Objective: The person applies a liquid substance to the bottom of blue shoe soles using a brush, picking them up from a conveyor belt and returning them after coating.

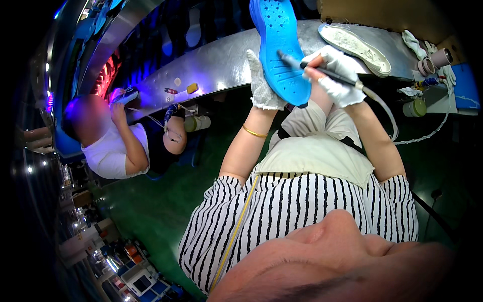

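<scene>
My left hand (pixel 262 86), in a whitish knit glove, grips a bright blue shoe sole (pixel 282 38) along its left side and lower end. The sole is tilted up above the metal bench edge, with small holes at its far end and ridges across the middle. My right hand (pixel 336 80), in a white glove with bare fingertips showing, is closed on a dark-handled brush (pixel 345 78) fed by a clear hose (pixel 386 108). The brush's blurred tip lies over the middle of the blue sole; whether it touches I cannot tell.
A cream shoe sole (pixel 347 43) lies on the metal bench (pixel 221 63), right of my hands. Loose gloves (pixel 413 44) and tape rolls (pixel 441 58) sit at the far right. A co-worker (pixel 113 146) sits at the left, near a yellow block (pixel 192 88) and a green-and-white container (pixel 197 123).
</scene>
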Demonstrator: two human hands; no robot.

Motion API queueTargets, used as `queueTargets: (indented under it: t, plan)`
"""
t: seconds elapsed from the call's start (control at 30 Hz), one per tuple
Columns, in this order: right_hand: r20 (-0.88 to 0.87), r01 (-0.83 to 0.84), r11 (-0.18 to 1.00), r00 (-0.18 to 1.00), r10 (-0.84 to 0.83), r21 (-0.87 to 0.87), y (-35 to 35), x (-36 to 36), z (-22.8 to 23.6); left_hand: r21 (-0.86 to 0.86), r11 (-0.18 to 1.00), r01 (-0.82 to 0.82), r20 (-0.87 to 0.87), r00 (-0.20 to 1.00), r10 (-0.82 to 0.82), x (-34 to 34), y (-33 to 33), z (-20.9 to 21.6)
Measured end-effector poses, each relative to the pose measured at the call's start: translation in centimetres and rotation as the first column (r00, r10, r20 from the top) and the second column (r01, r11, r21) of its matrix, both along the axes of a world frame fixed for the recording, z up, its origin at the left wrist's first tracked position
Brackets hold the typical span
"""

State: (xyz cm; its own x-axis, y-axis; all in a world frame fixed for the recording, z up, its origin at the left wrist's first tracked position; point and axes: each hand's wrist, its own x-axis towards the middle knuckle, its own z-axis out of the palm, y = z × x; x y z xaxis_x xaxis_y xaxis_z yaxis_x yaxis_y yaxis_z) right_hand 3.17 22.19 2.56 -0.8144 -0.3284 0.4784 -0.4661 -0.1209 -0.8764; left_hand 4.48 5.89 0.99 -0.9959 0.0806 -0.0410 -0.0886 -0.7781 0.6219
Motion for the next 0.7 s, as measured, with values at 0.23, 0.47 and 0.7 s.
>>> queueTargets:
  t: [0.23, 0.47, 0.7]
  plan:
    - [0.349, -0.109, 0.985, 0.925, 0.149, -0.131, -0.8, 1.2, -0.6, 0.020, 0.999, -0.045, -0.161, 0.986, 0.048, -1.2, -1.3, -0.9]
    - [0.002, -0.158, 0.987, 0.987, 0.158, 0.041, -1.4, 2.5, 0.4, 0.298, 0.949, 0.099, -0.218, 0.975, -0.034, -2.4, -1.7, -0.5]
    - [-0.008, -0.124, 0.990, 0.992, 0.125, 0.073, -0.7, 1.8, -0.5, 0.219, 0.967, 0.128, -0.252, 0.965, -0.071, -2.9, -2.1, 0.7]
